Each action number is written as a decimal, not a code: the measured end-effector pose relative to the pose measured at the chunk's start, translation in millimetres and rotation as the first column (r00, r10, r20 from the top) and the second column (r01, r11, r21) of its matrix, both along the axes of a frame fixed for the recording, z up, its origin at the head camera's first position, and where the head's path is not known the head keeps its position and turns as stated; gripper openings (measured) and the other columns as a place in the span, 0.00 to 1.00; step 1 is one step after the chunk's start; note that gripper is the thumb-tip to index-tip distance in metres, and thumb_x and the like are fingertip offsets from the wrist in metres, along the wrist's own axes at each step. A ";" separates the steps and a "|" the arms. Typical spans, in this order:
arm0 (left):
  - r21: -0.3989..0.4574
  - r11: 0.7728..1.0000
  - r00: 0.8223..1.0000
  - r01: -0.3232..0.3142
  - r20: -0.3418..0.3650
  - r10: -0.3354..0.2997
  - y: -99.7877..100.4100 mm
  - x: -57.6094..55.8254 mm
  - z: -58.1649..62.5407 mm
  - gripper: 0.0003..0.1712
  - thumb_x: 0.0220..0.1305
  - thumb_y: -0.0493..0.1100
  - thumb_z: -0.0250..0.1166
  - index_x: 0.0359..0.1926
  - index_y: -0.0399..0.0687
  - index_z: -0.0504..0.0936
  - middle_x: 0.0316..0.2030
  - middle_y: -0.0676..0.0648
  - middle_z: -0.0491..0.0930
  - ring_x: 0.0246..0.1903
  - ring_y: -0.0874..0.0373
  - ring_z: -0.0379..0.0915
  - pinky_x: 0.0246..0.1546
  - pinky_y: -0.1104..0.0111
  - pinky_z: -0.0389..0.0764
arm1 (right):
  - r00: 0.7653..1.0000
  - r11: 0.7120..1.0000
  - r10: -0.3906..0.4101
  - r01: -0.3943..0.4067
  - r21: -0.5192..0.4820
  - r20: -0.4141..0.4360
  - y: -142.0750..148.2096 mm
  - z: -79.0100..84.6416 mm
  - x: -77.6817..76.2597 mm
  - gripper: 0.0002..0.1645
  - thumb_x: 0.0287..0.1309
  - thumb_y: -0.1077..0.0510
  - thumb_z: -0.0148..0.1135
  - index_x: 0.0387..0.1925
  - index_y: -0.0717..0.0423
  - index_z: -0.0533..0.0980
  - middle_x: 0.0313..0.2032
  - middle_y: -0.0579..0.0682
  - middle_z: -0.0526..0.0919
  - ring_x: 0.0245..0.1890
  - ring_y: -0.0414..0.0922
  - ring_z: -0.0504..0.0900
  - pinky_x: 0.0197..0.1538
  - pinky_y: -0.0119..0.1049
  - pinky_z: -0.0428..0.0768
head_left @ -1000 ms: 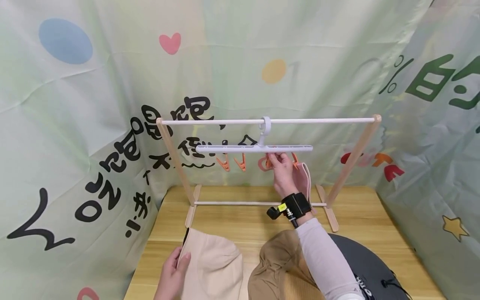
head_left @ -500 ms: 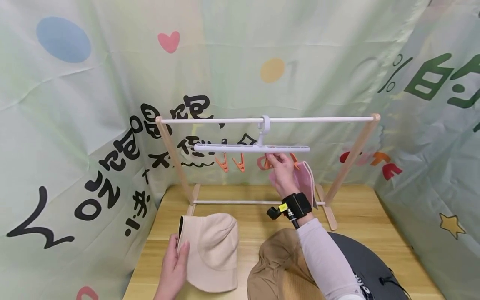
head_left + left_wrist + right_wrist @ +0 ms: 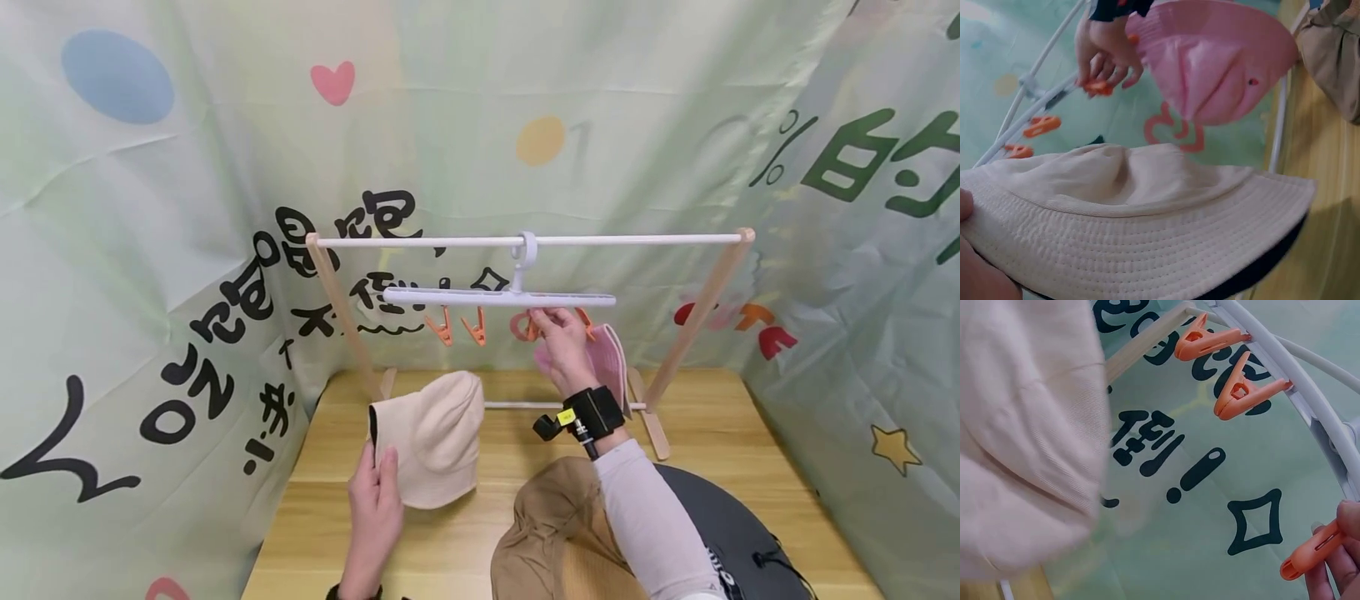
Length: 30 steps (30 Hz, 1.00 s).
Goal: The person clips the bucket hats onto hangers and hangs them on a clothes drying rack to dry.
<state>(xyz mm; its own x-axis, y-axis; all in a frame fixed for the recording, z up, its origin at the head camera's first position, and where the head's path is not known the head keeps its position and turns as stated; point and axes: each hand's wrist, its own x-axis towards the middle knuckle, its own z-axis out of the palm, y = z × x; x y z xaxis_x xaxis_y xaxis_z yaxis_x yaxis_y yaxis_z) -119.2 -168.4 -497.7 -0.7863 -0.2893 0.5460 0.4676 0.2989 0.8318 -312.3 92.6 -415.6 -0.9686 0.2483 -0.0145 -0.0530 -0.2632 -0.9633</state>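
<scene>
My left hand (image 3: 377, 500) pinches the brim of a cream bucket hat (image 3: 435, 437), held up left of centre over the table. Dark lining shows at the brim's edge in the left wrist view. Under the white hanger (image 3: 442, 297), my right hand (image 3: 562, 342) pinches an orange clothespin (image 3: 1313, 553). Two more orange clothespins (image 3: 1250, 394) hang from the hanger's left half. A pink bucket hat (image 3: 1216, 69) hangs by a further clip on the right, partly hidden behind my right hand in the head view.
The hanger hooks over the white rod (image 3: 637, 240) of a wooden-legged rack. On the table (image 3: 442, 554) lie a brown hat (image 3: 547, 525) and a dark grey hat (image 3: 712, 508), both partly under my right forearm. Printed curtains (image 3: 450, 150) enclose the back and sides.
My left hand has lifted the cream hat up and away from the front of the table, toward the hanger. My right hand has stayed at the same clothespin.
</scene>
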 end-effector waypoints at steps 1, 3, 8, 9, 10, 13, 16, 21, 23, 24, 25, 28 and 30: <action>-0.006 1.000 1.000 -0.003 -0.025 0.002 4.0 -4.8 0.0 0.07 0.77 0.26 0.54 0.47 0.32 0.79 0.28 0.42 0.79 0.30 0.64 0.73 0.30 0.78 0.75 | 1.000 1.000 0.002 -0.002 0.003 0.010 0.4 0.3 0.4 0.07 0.70 0.62 0.67 0.47 0.59 0.82 0.32 0.42 0.84 0.35 0.39 0.78 0.45 0.31 0.75; -0.006 1.000 0.998 -0.005 -0.061 0.005 12.4 -14.0 0.5 0.07 0.75 0.24 0.54 0.43 0.32 0.78 0.23 0.46 0.69 0.25 0.65 0.64 0.24 0.76 0.68 | 1.000 1.000 0.010 -0.010 0.004 0.027 0.9 1.3 1.5 0.10 0.71 0.61 0.67 0.49 0.61 0.82 0.33 0.42 0.84 0.36 0.39 0.79 0.48 0.32 0.75; 0.003 1.000 0.992 0.028 -0.125 -0.027 35.3 -35.1 3.7 0.10 0.75 0.23 0.54 0.49 0.31 0.79 0.26 0.42 0.72 0.26 0.66 0.65 0.24 0.76 0.68 | 0.997 1.000 0.021 -0.022 0.018 0.072 1.5 7.2 6.9 0.16 0.71 0.61 0.66 0.55 0.66 0.80 0.29 0.42 0.84 0.36 0.42 0.79 0.61 0.38 0.71; -0.003 0.999 0.990 0.034 -0.139 -0.034 40.2 -39.7 4.0 0.13 0.75 0.23 0.53 0.54 0.32 0.79 0.31 0.38 0.79 0.31 0.64 0.72 0.30 0.79 0.74 | 0.997 1.000 0.021 -0.023 0.020 0.076 1.4 8.6 8.0 0.17 0.72 0.61 0.66 0.56 0.68 0.80 0.28 0.42 0.83 0.36 0.43 0.79 0.63 0.39 0.70; -0.010 0.999 0.987 0.032 -0.155 -0.033 45.1 -44.5 4.4 0.16 0.75 0.23 0.54 0.57 0.32 0.79 0.38 0.36 0.84 0.37 0.63 0.78 0.37 0.81 0.77 | 0.996 0.999 0.020 -0.022 0.023 0.082 1.3 9.8 9.1 0.18 0.72 0.61 0.66 0.56 0.68 0.79 0.28 0.42 0.83 0.36 0.43 0.79 0.65 0.40 0.70; -0.037 0.999 0.976 0.018 -0.215 -0.025 60.6 -60.6 3.0 0.24 0.74 0.21 0.53 0.67 0.34 0.77 0.56 0.33 0.84 0.57 0.56 0.80 0.59 0.77 0.78 | 0.996 1.000 0.020 -0.021 0.017 0.091 0.3 11.7 10.9 0.18 0.71 0.61 0.66 0.56 0.68 0.79 0.28 0.42 0.83 0.37 0.42 0.80 0.68 0.42 0.68; -0.058 0.998 0.957 -0.006 -0.289 -0.011 76.1 -78.3 -1.3 0.28 0.72 0.19 0.52 0.69 0.34 0.75 0.61 0.32 0.81 0.63 0.50 0.78 0.66 0.71 0.75 | 0.997 0.999 0.031 -0.029 -0.034 0.071 -1.4 11.7 11.6 0.16 0.70 0.62 0.67 0.54 0.69 0.80 0.26 0.43 0.83 0.33 0.41 0.80 0.66 0.40 0.68; -0.093 0.994 0.935 -0.062 -0.355 0.025 98.1 -102.3 -12.9 0.29 0.71 0.20 0.53 0.71 0.34 0.73 0.64 0.34 0.79 0.62 0.43 0.79 0.67 0.66 0.76 | 0.999 0.991 0.050 -0.047 -0.123 0.016 -2.6 11.9 12.9 0.15 0.70 0.65 0.66 0.53 0.71 0.79 0.25 0.46 0.83 0.26 0.42 0.79 0.57 0.38 0.72; -0.094 0.992 0.939 -0.079 -0.342 0.042 104.6 -106.9 -19.1 0.31 0.71 0.21 0.53 0.73 0.37 0.71 0.67 0.36 0.78 0.63 0.43 0.78 0.67 0.66 0.75 | 0.999 0.996 0.027 -0.024 -0.088 0.026 -2.3 11.5 13.8 0.14 0.69 0.64 0.67 0.52 0.69 0.80 0.26 0.45 0.84 0.28 0.40 0.79 0.57 0.38 0.72; -0.097 0.991 0.940 -0.089 -0.337 0.051 107.5 -108.1 -23.1 0.32 0.71 0.21 0.53 0.74 0.38 0.71 0.68 0.37 0.77 0.63 0.44 0.78 0.68 0.67 0.75 | 0.999 0.998 0.012 -0.010 -0.057 0.039 -1.9 11.0 14.3 0.14 0.69 0.62 0.68 0.51 0.67 0.81 0.27 0.44 0.84 0.30 0.40 0.79 0.58 0.38 0.71; -0.097 0.991 0.942 -0.097 -0.331 0.060 110.2 -108.7 -27.6 0.33 0.71 0.21 0.53 0.74 0.39 0.70 0.68 0.38 0.77 0.63 0.45 0.78 0.67 0.67 0.75 | 0.999 0.999 0.002 0.000 -0.045 0.046 -2.0 10.8 14.7 0.13 0.69 0.61 0.69 0.50 0.66 0.82 0.28 0.45 0.84 0.31 0.40 0.80 0.58 0.39 0.71; -0.097 0.989 0.939 -0.110 -0.338 0.071 118.1 -108.2 -42.9 0.34 0.69 0.20 0.54 0.74 0.39 0.71 0.69 0.38 0.76 0.64 0.45 0.77 0.67 0.68 0.74 | 0.999 0.999 -0.017 0.019 -0.032 0.050 -3.0 9.9 15.5 0.12 0.68 0.60 0.70 0.48 0.64 0.83 0.28 0.46 0.85 0.32 0.41 0.80 0.58 0.38 0.71; -0.109 0.989 0.935 -0.097 -0.351 0.053 123.3 -108.5 -52.0 0.34 0.68 0.19 0.55 0.73 0.37 0.71 0.69 0.36 0.76 0.65 0.43 0.77 0.68 0.66 0.74 | 0.999 0.998 -0.012 0.015 -0.064 0.037 -3.6 9.2 15.6 0.11 0.68 0.61 0.70 0.47 0.65 0.83 0.27 0.48 0.84 0.28 0.43 0.79 0.51 0.35 0.72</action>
